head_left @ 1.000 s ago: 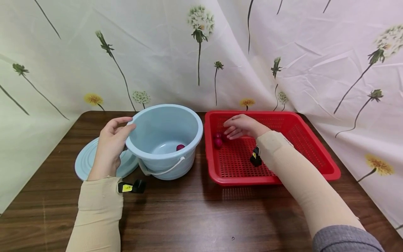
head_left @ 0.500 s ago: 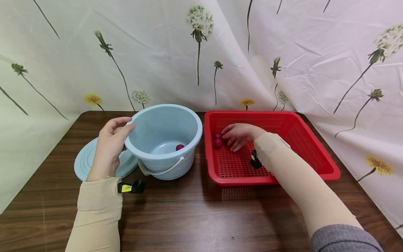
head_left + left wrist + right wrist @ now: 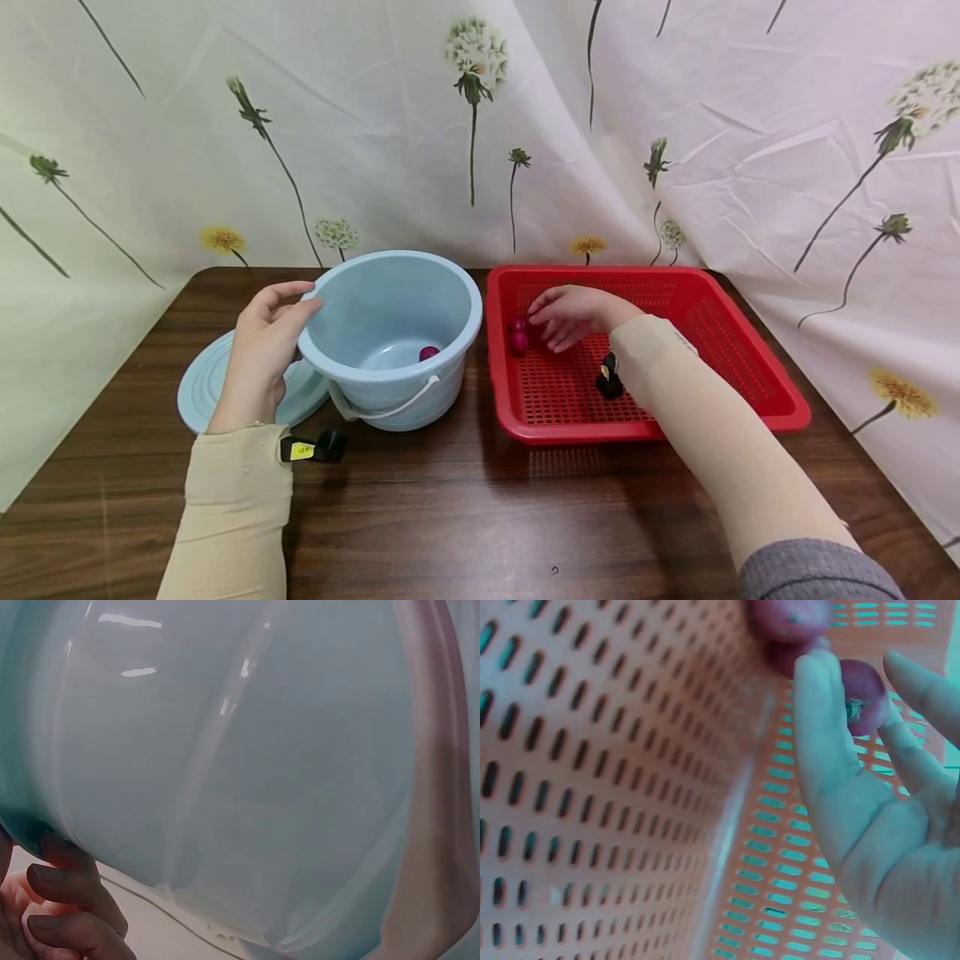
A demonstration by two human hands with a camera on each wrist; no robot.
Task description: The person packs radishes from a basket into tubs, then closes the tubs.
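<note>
My left hand [image 3: 264, 337] grips the left rim of a light blue bucket [image 3: 390, 375], thumb at the inner edge and fingers outside. In the left wrist view the curled fingers [image 3: 75, 907] lie against the bucket wall. One radish [image 3: 429, 352] lies on the bucket's floor. My right hand [image 3: 573, 317] is inside a red plastic basket [image 3: 513, 417], near its left wall. In the right wrist view, thumb and a finger lie on either side of a round red radish [image 3: 866, 705]; the index finger stands apart. More radishes [image 3: 518, 340] lie beside it.
A light blue lid [image 3: 202, 379] lies on the brown table [image 3: 420, 517] left of the bucket, partly under my left arm. The bucket's white handle [image 3: 397, 408] hangs at its front. A flower-printed cloth [image 3: 405, 125] covers the wall behind.
My right hand dips lower and then lifts slightly again beside the radishes, its fingers shifting round one of them. The left hand, bucket and basket stay in place.
</note>
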